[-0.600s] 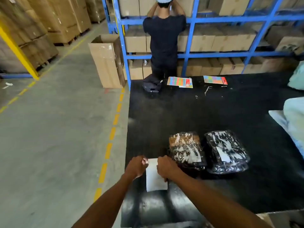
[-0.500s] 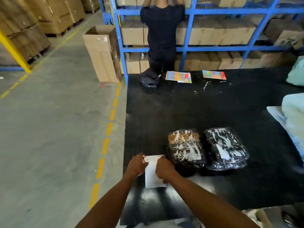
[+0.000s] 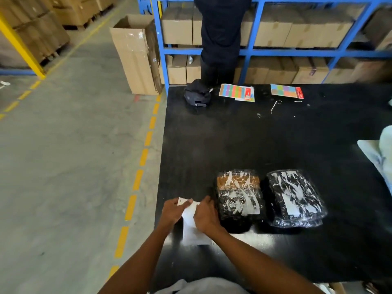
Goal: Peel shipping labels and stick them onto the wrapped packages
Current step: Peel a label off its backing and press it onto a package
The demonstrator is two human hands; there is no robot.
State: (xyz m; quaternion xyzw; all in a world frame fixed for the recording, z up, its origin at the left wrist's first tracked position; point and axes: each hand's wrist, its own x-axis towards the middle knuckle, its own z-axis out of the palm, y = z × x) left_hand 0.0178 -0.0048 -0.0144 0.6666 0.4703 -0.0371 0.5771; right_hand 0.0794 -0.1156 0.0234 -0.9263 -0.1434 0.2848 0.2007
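Warehouse floor with a dashed yellow line runs along your left, and the black tabletop (image 3: 265, 145) fills the middle and right, backed by blue shelving stacked with cardboard boxes.

At the tabletop's near left corner, your left hand (image 3: 172, 211) pinches the upper corner of the shipping label (image 3: 192, 232), its grip narrow on a curl of white paper that is lifted away from the sheet. Your right hand (image 3: 204, 215) lies on the sheet's right side, fingers closed down on it; whether they pinch an edge or only pin it flat, you cannot tell from here. You are in the peeling step, with the label only started off its backing and most of it lying flat.

Next you need a steady pull with the left hand while the right holds the backing down, then a carry to the right.

Just beside your right hand sits the brown-topped wrapped package (image 3: 238, 198), and next to it the darker wrapped package (image 3: 294, 198). Both are glossy in crinkled clear film and neither clearly bears a label yet; the slick, wrinkled wrap will likely need smoothing under the sticker.
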